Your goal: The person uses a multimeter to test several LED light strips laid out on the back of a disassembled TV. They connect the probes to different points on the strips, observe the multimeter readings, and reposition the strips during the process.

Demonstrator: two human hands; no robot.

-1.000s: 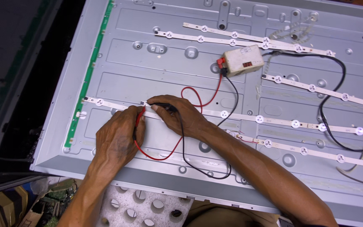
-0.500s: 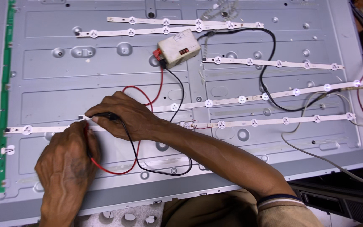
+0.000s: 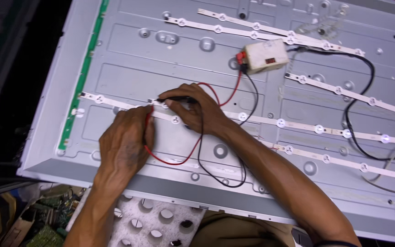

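A small cream-coloured box-shaped tester [image 3: 266, 56] lies on the grey metal back panel [image 3: 161, 77], up and to the right of the fingers [image 3: 179, 106], well apart from them. Its side face carries one small rectangular display [image 3: 271, 61] — dark, with red lit digits. No packages, labels or signs can be made out.

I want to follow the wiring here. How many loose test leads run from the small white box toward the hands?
2: a red lead looping under the left hand, and a black lead curving below the right hand. Both start at the white box. Their tips are hidden by the fingers.
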